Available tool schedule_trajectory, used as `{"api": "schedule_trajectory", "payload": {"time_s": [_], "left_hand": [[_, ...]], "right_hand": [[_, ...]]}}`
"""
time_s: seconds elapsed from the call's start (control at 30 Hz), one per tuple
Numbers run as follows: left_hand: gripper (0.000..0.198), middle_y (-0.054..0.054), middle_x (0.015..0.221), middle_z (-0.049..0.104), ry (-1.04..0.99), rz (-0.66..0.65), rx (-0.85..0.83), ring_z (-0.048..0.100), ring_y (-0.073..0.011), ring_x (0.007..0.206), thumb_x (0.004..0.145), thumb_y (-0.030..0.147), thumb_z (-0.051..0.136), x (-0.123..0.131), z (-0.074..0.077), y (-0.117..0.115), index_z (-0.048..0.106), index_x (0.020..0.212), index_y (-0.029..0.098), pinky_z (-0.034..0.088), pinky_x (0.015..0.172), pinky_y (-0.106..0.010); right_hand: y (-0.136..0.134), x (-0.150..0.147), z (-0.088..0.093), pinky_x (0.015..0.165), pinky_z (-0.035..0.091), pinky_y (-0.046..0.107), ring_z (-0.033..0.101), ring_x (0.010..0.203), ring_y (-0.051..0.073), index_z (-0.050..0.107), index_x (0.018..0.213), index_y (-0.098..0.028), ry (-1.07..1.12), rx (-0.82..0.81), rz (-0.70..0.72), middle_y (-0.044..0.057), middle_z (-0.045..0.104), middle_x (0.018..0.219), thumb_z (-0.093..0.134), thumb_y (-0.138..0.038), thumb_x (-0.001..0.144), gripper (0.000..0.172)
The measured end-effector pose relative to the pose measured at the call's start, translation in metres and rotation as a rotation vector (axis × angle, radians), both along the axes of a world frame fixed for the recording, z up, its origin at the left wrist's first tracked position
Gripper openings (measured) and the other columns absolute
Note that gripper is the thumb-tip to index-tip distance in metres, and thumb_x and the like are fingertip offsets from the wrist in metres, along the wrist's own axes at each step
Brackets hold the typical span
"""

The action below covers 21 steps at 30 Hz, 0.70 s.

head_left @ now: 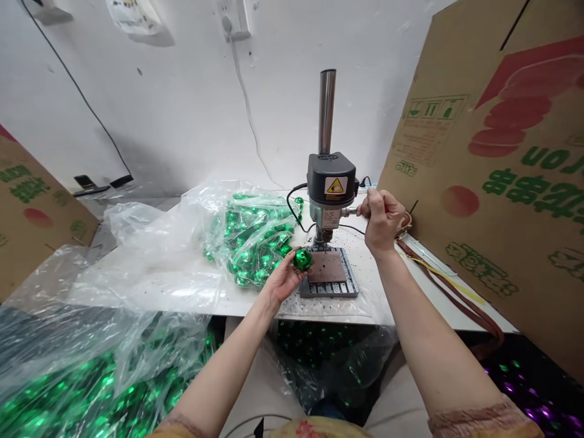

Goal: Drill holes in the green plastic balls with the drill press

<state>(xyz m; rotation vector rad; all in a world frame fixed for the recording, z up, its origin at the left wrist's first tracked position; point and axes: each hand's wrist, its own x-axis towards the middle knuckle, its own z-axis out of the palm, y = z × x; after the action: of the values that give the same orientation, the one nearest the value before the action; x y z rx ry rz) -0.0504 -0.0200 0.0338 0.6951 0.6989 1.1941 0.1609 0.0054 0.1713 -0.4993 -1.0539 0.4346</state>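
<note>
A small bench drill press (332, 182) with a dark grey motor head stands on the white table. My left hand (288, 275) has its fingers closed around a shiny green ball (302, 260), held at the left edge of the drill's base (335, 293). On that base lies a flat brown board (328, 267) with a dark hole in it. My right hand (382, 220) is wrapped round the feed handle (350, 212) on the drill's right side. Dark shavings are scattered about the base.
Left of the drill, a clear plastic bag (262, 243) spills green balls over the table (182, 298). Another bag of green balls (91, 389) lies below at left. Cardboard boxes (460, 201) flank both sides. Brown straps (449, 292) hang off the table's right edge.
</note>
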Motion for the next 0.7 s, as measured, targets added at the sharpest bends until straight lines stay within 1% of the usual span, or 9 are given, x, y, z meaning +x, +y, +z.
{"api": "schedule_trajectory", "payload": {"time_s": [0.1, 0.17, 0.27, 0.33, 0.43, 0.57, 0.7], "left_hand": [[0.050, -0.008, 0.112, 0.069, 0.036, 0.054, 0.038, 0.070, -0.0212, 0.096, 0.083, 0.051, 0.072, 0.003, -0.001, 0.001, 0.061, 0.124, 0.023, 0.058, 0.077, -0.033], [0.053, -0.008, 0.112, 0.068, 0.100, 0.104, 0.090, 0.069, -0.0195, 0.093, 0.082, 0.053, 0.073, 0.006, -0.002, 0.004, 0.061, 0.124, 0.023, 0.058, 0.078, -0.033], [0.054, -0.008, 0.112, 0.069, 0.206, 0.161, 0.147, 0.068, -0.0178, 0.092, 0.076, 0.047, 0.079, 0.012, -0.005, 0.012, 0.063, 0.120, 0.021, 0.057, 0.081, -0.032], [0.053, -0.008, 0.110, 0.071, 0.251, 0.178, 0.165, 0.068, -0.0179, 0.095, 0.072, 0.042, 0.082, 0.017, -0.009, 0.018, 0.065, 0.116, 0.018, 0.055, 0.087, -0.032], [0.052, -0.008, 0.111, 0.072, 0.346, 0.202, 0.225, 0.067, -0.0204, 0.105, 0.069, 0.038, 0.085, 0.024, -0.017, 0.026, 0.066, 0.113, 0.017, 0.050, 0.099, -0.035], [0.057, -0.010, 0.117, 0.071, 0.465, 0.177, 0.280, 0.065, -0.0243, 0.113, 0.070, 0.037, 0.085, 0.028, -0.027, 0.037, 0.064, 0.119, 0.017, 0.049, 0.103, -0.040], [0.062, -0.012, 0.125, 0.068, 0.520, 0.131, 0.341, 0.065, -0.0262, 0.116, 0.070, 0.036, 0.085, 0.030, -0.031, 0.044, 0.062, 0.124, 0.018, 0.049, 0.105, -0.041]], "right_hand": [[0.000, 0.001, 0.000, 0.051, 0.038, 0.024, 0.038, 0.045, 0.005, 0.037, 0.051, -0.020, -0.015, -0.009, -0.002, -0.009, 0.036, 0.045, 0.068, -0.042, 0.083, 0.050], [0.000, 0.001, -0.001, 0.052, 0.038, 0.023, 0.039, 0.046, 0.005, 0.038, 0.051, -0.020, -0.024, -0.013, -0.004, -0.009, 0.036, 0.046, 0.067, -0.042, 0.084, 0.049], [0.001, 0.001, -0.002, 0.053, 0.037, 0.023, 0.039, 0.047, 0.005, 0.038, 0.052, -0.020, -0.022, -0.011, -0.001, -0.008, 0.037, 0.047, 0.065, -0.042, 0.085, 0.048], [0.002, 0.001, -0.003, 0.052, 0.036, 0.024, 0.039, 0.047, 0.005, 0.037, 0.053, -0.020, -0.018, -0.009, 0.001, -0.008, 0.037, 0.047, 0.065, -0.042, 0.085, 0.048], [0.003, 0.000, -0.004, 0.051, 0.035, 0.024, 0.038, 0.047, 0.005, 0.035, 0.053, -0.020, -0.014, -0.008, -0.003, -0.008, 0.036, 0.048, 0.065, -0.043, 0.086, 0.050], [0.003, -0.001, -0.004, 0.051, 0.032, 0.025, 0.036, 0.046, 0.005, 0.034, 0.053, -0.020, -0.002, -0.005, -0.014, -0.008, 0.034, 0.048, 0.065, -0.042, 0.086, 0.050], [0.002, -0.003, -0.004, 0.051, 0.031, 0.026, 0.036, 0.046, 0.005, 0.034, 0.052, -0.020, 0.014, 0.033, -0.019, -0.008, 0.032, 0.048, 0.064, -0.037, 0.087, 0.049]]}}
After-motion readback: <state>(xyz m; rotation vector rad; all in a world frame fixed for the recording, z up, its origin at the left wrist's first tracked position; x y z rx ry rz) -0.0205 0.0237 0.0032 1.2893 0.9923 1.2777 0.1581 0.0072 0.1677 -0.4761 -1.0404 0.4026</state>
